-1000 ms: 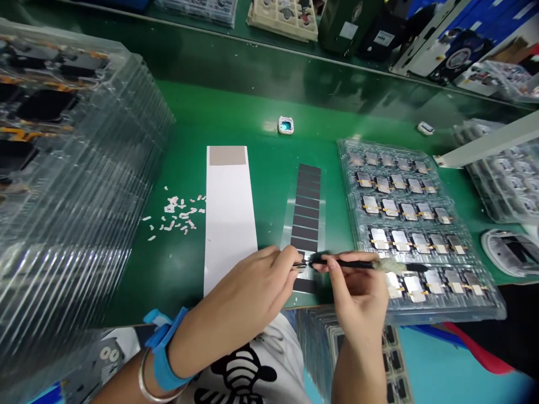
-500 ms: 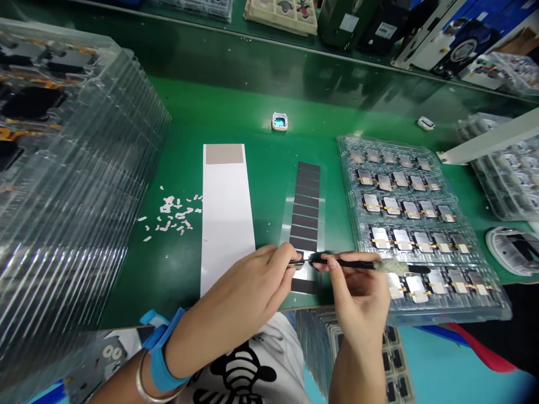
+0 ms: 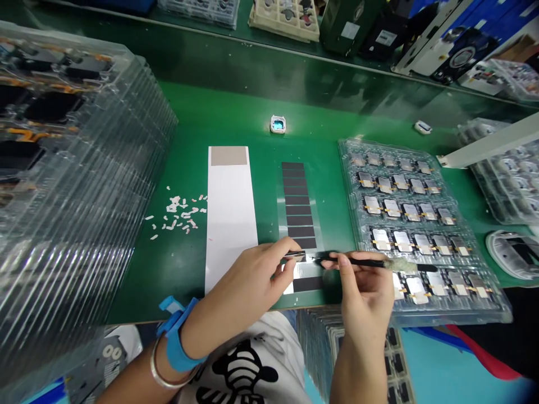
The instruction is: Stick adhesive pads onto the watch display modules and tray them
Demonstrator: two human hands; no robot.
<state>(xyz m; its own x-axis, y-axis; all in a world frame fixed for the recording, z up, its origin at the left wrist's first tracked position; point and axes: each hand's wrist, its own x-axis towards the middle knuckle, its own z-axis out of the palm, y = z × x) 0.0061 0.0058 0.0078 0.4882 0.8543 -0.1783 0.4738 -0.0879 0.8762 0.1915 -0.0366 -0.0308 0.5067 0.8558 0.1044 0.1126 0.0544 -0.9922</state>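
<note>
1. Your left hand pinches a small part over the near end of the strip.
2. Your right hand grips a tool, tip near the part.
3. The tray lies rightward.

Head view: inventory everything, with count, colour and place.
Bench: one, green, centre
Patched strip: one, clear with dark patches, mid-bench
Small part: one, silver, left hand
Pen-like tool: one, black with pale wrap, right hand
Long sheet: one, white with beige block, left of strip
Scraps: many, white, left of sheet
Filled tray: one, clear with silver parts, right of strip
Tray stacks: at least two, clear, far left and far right
Small cases: two, white, back of bench
Round case: one, white and dark, right edge
Shelf: one, dark green, back
Shelf items: several, mixed colours, back
Wristband: one, blue, left wrist
Bracelet: one, silver, left wrist
Hands: two, bare, at strip's near end
</note>
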